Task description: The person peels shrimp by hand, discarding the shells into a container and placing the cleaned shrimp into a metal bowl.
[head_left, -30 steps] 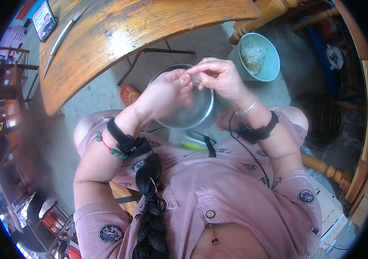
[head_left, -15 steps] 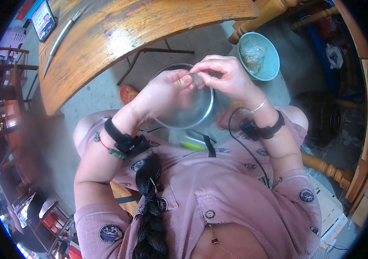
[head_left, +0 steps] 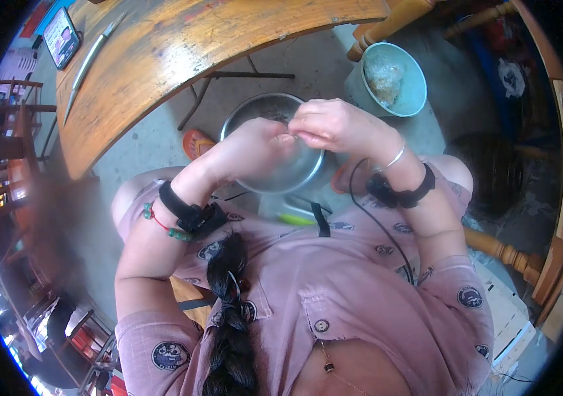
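Note:
Above a round metal bowl [head_left: 308, 173], my two hands meet at the fingertips. My left hand [head_left: 258, 146] has its fingers pinched together, slightly blurred. Fingers curled, my right hand [head_left: 334, 125] presses its thumb and fingertips close against the left ones. Whatever small thing lies between the fingertips is hidden now. The bowl is below both hands, and a little dark matter shows inside near its far rim.
A wooden table [head_left: 182, 39] at the upper left bears a phone [head_left: 62, 37] and a long pointed silvery tool [head_left: 90, 63]. A light-blue bucket [head_left: 415, 82] holds a plastic bag. An orange slipper [head_left: 197, 144] shows left of the bowl. Wooden chair parts stand at right.
The small translucent greyish thing seen between my fingertips is no longer visible. My right hand has lowered slightly and its fingers have curled closer. The view has shifted a little.

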### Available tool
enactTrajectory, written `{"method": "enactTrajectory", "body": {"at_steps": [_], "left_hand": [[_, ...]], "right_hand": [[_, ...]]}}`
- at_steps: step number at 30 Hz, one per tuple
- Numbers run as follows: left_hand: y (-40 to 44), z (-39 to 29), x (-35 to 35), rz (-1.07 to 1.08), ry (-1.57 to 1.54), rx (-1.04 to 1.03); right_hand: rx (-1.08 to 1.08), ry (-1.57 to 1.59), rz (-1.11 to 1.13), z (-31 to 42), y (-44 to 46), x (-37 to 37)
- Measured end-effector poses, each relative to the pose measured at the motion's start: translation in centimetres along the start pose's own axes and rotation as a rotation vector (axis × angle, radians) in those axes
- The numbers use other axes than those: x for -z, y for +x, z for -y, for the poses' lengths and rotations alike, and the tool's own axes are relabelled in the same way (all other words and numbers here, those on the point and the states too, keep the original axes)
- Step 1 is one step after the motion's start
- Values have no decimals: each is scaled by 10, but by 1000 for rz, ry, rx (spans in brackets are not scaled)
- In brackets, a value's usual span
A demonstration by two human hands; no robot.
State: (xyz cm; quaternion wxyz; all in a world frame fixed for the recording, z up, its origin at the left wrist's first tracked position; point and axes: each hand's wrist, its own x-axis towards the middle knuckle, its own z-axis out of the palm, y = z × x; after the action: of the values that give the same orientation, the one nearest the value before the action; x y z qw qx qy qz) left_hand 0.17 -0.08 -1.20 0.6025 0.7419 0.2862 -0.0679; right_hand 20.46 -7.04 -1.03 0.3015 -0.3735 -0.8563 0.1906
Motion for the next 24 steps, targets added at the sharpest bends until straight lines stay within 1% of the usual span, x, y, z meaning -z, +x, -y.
{"method": "enactTrajectory", "body": {"at_steps": [2, 4, 6, 7, 8, 9, 10, 11, 12, 14, 15, 16, 18, 19, 20, 21, 24], "left_hand": [[-1, -3, -1, -69, 54, -25], [3, 0, -2, -76, 47, 0], [1, 2, -1, -97, 33, 25], [0, 1, 0, -89, -104, 61], [-1, 1, 0, -78, -240, 96], [-1, 2, 0, -81, -241, 94], [0, 4, 1, -69, -344, 100], [1, 5, 1, -57, -446, 106], [1, 4, 2, -59, -446, 106], [-1, 0, 5, -3, -581, 140], [0, 1, 5, -2, -581, 140], [1, 3, 6, 1, -611, 158], [3, 10, 5, 5, -640, 177], [5, 14, 4, -17, -513, 123], [6, 18, 3, -38, -387, 69], [5, 16, 3, -38, -387, 69], [3, 8, 0, -72, -409, 136]], "right_hand": [[0, -26, 6, 0, 0, -1], [-84, -78, -76, -1, 1, 0], [-330, 107, -293, 4, 6, 0], [-482, 251, -332, 3, 6, -2], [-479, 250, -328, 1, 6, -3], [-540, 394, -333, 0, 6, -4], [-599, 539, -338, -1, 6, -4], [-606, 475, -244, -3, 3, -2], [-605, 475, -242, -5, 3, -5], [-475, 244, -215, -7, 0, -11], [-416, 101, -128, -2, 3, -4], [-417, 102, -128, 0, 4, -3], [-335, 96, -102, 2, 5, -2], [-335, 97, -102, 1, 5, -3], [-241, 29, -101, -2, 3, -6], [-146, -39, -99, -3, 3, -7], [-166, -90, -60, 2, 4, -11]]}}
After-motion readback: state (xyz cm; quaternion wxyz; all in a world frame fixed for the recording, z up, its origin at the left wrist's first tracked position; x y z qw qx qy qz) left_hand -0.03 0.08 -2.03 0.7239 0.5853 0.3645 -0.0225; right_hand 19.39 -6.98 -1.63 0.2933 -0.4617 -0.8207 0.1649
